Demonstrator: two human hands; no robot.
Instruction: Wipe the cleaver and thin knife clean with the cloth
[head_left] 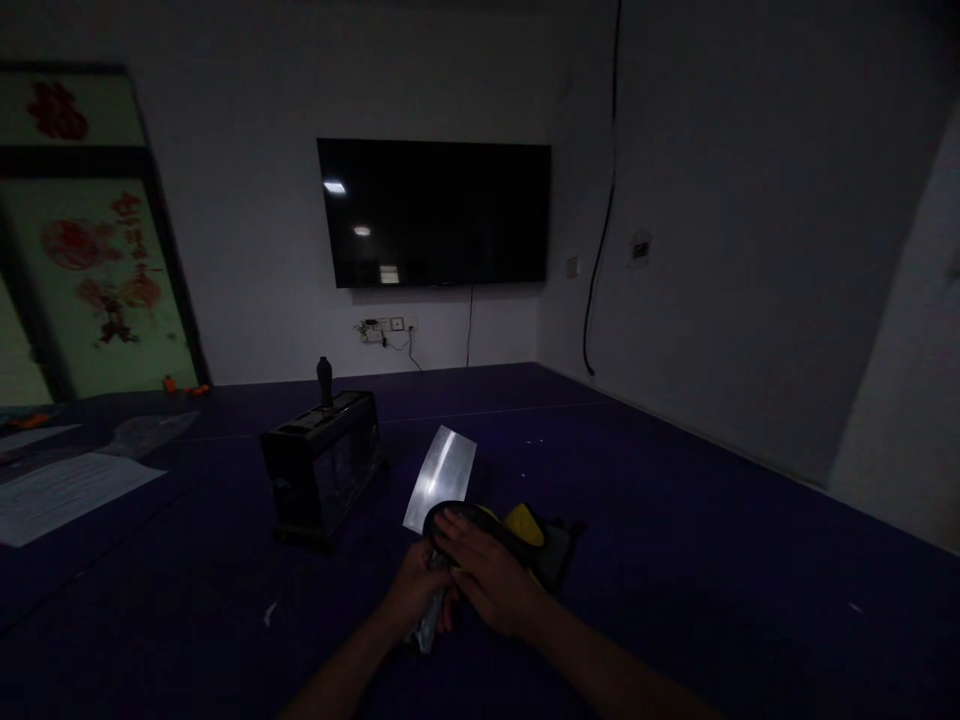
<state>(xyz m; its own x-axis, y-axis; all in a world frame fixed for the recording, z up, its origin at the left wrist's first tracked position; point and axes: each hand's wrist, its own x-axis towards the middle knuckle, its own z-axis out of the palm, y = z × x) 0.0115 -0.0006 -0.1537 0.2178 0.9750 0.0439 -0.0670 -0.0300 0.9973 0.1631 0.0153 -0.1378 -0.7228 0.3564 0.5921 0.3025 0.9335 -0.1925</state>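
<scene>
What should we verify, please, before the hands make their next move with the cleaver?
1. Left hand around the cleaver at its handle: ok.
2. Blade pointing away from the person: ok, it extends forward beyond the hands.
3. Right hand on the black-and-yellow item: ok, it rests over it.
4. Fingers clear of the cutting edge: cannot tell, the item hides the blade's near end.
5. Black stand apart from the blade: ok, it is upright to the blade's left.
6. Table free of scraps: not ok, small white scraps lie on it.
</scene>
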